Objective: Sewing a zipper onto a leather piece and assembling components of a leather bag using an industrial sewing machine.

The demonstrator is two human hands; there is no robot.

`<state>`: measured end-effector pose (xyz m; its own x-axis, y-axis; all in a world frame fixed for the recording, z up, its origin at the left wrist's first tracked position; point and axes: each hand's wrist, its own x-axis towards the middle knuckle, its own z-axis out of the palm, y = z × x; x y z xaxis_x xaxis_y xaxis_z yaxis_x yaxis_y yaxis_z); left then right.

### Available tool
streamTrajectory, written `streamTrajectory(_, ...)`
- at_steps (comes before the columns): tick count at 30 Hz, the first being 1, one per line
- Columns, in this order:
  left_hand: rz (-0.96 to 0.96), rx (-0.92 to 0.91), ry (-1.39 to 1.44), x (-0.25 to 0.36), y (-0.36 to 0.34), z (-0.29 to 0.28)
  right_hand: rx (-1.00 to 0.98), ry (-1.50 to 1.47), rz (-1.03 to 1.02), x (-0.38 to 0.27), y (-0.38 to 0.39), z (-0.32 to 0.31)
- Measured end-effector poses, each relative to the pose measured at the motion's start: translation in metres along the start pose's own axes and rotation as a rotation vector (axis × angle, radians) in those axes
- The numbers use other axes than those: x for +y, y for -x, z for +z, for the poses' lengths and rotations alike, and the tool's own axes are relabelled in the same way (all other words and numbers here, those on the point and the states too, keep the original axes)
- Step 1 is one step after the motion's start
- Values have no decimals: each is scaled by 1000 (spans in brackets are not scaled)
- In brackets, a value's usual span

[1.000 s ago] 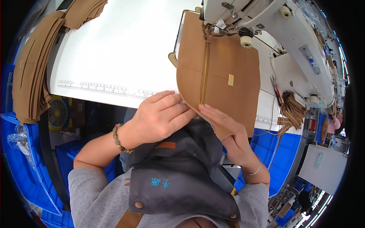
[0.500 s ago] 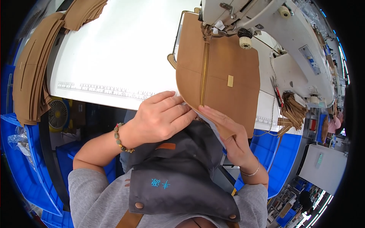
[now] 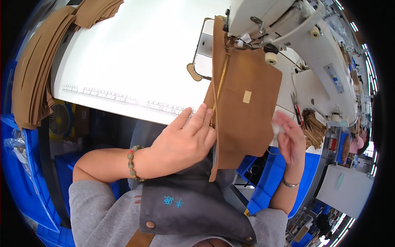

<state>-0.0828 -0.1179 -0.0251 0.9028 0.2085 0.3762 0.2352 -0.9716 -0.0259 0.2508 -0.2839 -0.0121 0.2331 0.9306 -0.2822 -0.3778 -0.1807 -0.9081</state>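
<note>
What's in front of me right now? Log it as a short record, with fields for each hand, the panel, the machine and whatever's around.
Left hand: fingertips at the zipper, near end
Right hand: fingers loosely bent, blurred, by the panel's right edge; contact unclear
Panel: brown, small pale patch, far end under machine
Machine: white
Table: white, ruler along near edge
Far left: brown stack
Right: brown strips
</note>
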Motion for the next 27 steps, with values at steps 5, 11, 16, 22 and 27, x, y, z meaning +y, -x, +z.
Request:
streamTrajectory(5, 5, 60, -19, 0, -1, 5, -382, -178, 316, 38, 9, -4)
streamTrajectory(11, 12, 93, 36, 0, -1, 9, -346, -235, 348, 63, -1, 23)
streamTrajectory(16, 32, 102, 38, 0, -1, 10, -284, -182, 323, 54, -3, 33)
streamTrajectory(22, 45, 96, 37, 3, -3, 11, -116, -91, 216, 32, -27, 43)
streamTrajectory(27, 62, 89, 13, 2, -2, 10, -28, -31, 108, 5, -84, 42)
